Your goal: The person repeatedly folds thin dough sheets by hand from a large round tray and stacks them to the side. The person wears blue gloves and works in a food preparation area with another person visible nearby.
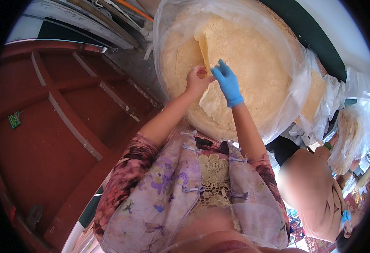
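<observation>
the thin pale-yellow sheet [204,47] lies on top of a broad round stack [252,63], directly before the worker, its edge raised left of centre. clear plastic wrap [296,90] stands open over the upper face and is gathered about the rim. bare left hand [197,82]: fingers curled at the raised edge, appearing to pinch it against the thumb. blue-gloved right hand [228,84]: fingers just beside the same edge — pressed together on it or merely near, i cannot tell from where i stand. progress, in my judgement, is partial: uncovering done, edge lifted; outstanding — the sheet's parting from the stack, its lower part seeming to rest there. layers beneath: not countable.
</observation>
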Action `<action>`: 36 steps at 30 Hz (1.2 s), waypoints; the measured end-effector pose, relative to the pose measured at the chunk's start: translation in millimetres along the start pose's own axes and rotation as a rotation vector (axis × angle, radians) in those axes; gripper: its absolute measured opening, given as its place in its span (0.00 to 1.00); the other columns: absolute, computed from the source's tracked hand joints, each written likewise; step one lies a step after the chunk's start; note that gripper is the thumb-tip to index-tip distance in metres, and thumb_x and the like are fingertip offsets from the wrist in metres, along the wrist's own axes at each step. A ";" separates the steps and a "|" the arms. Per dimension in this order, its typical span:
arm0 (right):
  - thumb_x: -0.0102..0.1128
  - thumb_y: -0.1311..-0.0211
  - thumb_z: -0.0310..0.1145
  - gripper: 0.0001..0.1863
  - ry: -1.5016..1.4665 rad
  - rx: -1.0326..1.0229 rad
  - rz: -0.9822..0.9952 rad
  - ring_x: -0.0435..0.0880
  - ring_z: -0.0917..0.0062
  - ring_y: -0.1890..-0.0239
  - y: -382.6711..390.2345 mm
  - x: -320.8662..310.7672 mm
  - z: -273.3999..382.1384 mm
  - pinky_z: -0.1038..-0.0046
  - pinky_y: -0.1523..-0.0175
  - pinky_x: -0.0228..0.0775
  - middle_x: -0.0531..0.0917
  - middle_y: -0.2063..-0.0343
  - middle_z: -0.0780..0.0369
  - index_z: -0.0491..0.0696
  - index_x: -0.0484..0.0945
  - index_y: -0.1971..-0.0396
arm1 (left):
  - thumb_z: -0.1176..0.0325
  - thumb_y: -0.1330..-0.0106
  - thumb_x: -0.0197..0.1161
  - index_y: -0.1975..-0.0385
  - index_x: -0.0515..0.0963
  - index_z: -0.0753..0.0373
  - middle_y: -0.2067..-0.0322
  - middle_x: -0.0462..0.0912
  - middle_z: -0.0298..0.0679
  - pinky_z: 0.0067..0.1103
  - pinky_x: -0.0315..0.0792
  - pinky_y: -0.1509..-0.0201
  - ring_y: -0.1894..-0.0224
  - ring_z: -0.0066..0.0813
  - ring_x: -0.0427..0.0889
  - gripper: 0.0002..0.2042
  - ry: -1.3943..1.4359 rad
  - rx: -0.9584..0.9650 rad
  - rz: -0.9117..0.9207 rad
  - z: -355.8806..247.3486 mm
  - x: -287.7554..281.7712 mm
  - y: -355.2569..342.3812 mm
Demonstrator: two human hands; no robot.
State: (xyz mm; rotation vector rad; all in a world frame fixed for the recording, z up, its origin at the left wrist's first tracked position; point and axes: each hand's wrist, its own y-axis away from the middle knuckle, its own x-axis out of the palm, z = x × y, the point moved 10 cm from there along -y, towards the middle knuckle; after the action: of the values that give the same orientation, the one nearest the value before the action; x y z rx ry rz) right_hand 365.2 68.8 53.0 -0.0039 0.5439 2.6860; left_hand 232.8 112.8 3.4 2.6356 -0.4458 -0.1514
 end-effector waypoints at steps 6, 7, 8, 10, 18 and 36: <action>0.63 0.50 0.43 0.27 0.461 0.077 -0.021 0.80 0.67 0.59 -56.9 2.2 10.5 0.71 0.56 0.70 0.81 0.62 0.52 0.39 0.75 0.54 | 0.66 0.56 0.75 0.56 0.69 0.68 0.61 0.74 0.43 0.26 0.72 0.56 0.57 0.31 0.74 0.28 -0.371 0.176 -0.175 -34.8 -7.7 13.6; 0.62 0.50 0.41 0.24 0.501 0.115 0.010 0.81 0.68 0.62 -60.9 -4.2 3.8 0.71 0.58 0.71 0.82 0.65 0.53 0.39 0.77 0.58 | 0.65 0.56 0.75 0.56 0.69 0.68 0.59 0.73 0.45 0.28 0.71 0.53 0.54 0.34 0.74 0.28 -0.444 0.213 -0.243 -42.8 -14.7 18.5; 0.61 0.50 0.40 0.21 0.480 0.125 0.025 0.81 0.70 0.66 -61.6 -13.9 -1.3 0.71 0.61 0.71 0.83 0.68 0.54 0.39 0.78 0.62 | 0.65 0.55 0.75 0.55 0.68 0.68 0.57 0.72 0.47 0.30 0.70 0.52 0.53 0.37 0.73 0.29 -0.496 0.403 -0.286 -62.6 -15.2 27.7; 0.60 0.50 0.38 0.16 0.447 0.170 0.001 0.80 0.73 0.72 -51.8 -40.9 -12.4 0.71 0.65 0.70 0.83 0.75 0.56 0.39 0.81 0.70 | 0.63 0.54 0.74 0.52 0.68 0.68 0.53 0.71 0.51 0.34 0.68 0.48 0.50 0.44 0.71 0.30 -0.591 0.776 -0.383 -92.3 -19.0 53.0; 0.60 0.50 0.35 0.11 0.579 -0.162 -0.224 0.72 0.84 0.80 -6.4 -177.2 149.9 0.77 0.74 0.64 0.78 0.84 0.64 0.42 0.79 0.81 | 0.65 0.48 0.61 0.49 0.70 0.63 0.51 0.71 0.47 0.32 0.64 0.42 0.47 0.45 0.70 0.24 -0.934 0.267 0.332 12.2 24.1 20.5; 0.58 0.43 0.35 0.17 -0.094 -0.191 -0.191 0.82 0.76 0.63 99.8 -278.6 324.1 0.76 0.53 0.75 0.81 0.61 0.60 0.42 0.77 0.56 | 0.38 0.71 0.73 0.37 0.53 0.63 0.37 0.55 0.51 0.41 0.41 0.32 0.34 0.47 0.53 0.59 -0.261 0.940 0.441 -126.3 67.3 169.1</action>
State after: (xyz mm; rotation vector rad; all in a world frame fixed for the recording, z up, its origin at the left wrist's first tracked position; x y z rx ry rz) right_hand 607.7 -0.7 412.1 0.0162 0.2442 2.5253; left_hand 270.6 1.4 191.0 3.3090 -1.4719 -0.1705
